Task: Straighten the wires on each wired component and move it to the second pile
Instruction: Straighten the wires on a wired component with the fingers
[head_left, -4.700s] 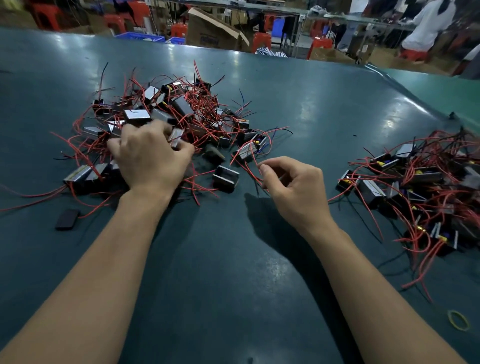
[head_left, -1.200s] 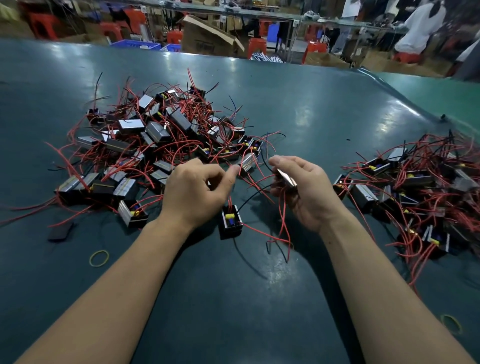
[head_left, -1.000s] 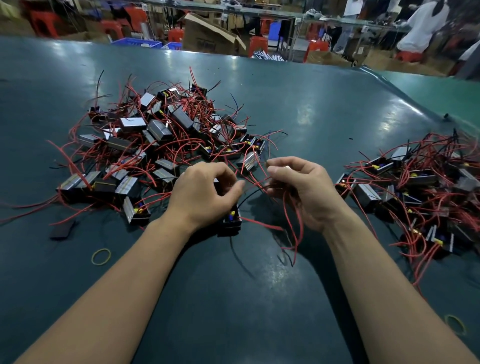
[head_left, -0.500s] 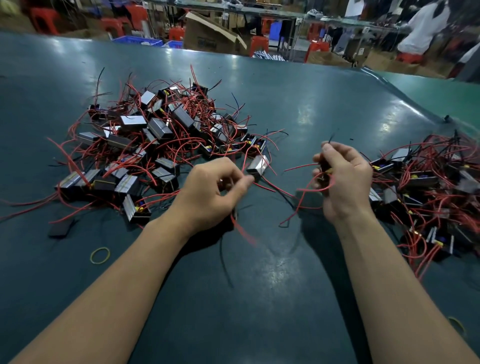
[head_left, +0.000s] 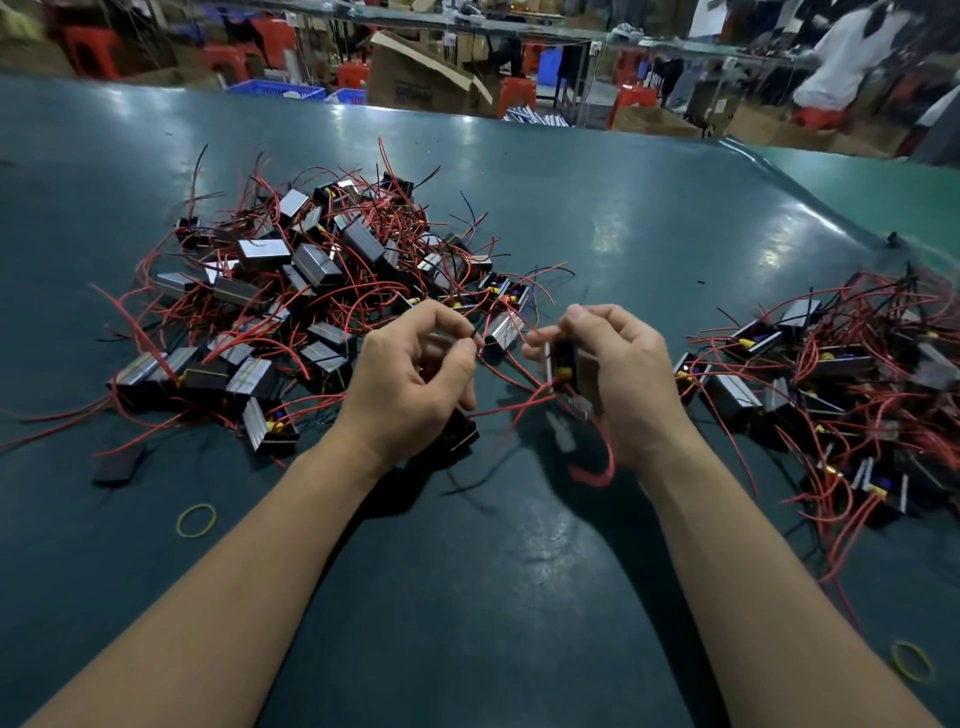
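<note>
A: Where is the part being worked on?

B: In the right hand (head_left: 618, 374), just right of centre. The fingers curl round a small black component (head_left: 563, 364) with a yellow spot on its face; the thumb is at its left edge.

A: And its wires?

B: Red wires (head_left: 511, 375) run from it toward nine o'clock, to the left hand (head_left: 415, 379). That hand's thumb and forefinger pinch a wire end, the other fingers curled under. One more red loop (head_left: 597, 465) hangs below the right hand, blurred, at about six o'clock from the part.

A: Is anything under the left hand?

B: A dark block (head_left: 460, 434) lies on the table (head_left: 519, 597) at its lower edge. I cannot tell whether the hand touches it.

A: The piles?

B: The first pile (head_left: 311, 280) is at ten o'clock from the hands, a big tangle of black blocks with silver faces and red wires, reaching almost to the left hand. The second pile (head_left: 841, 379) is at three o'clock, just beside the right wrist and running to the frame's edge.

A: Loose bits?

B: A yellow band (head_left: 196, 519) at eight o'clock, left of the left forearm. Another band (head_left: 911, 661) at five o'clock, near the corner. A flat black piece (head_left: 119, 466) sits below the first pile, at nine o'clock. At twelve, beyond the table, a cardboard box (head_left: 421, 78) and red stools (head_left: 93, 47), blurred.
</note>
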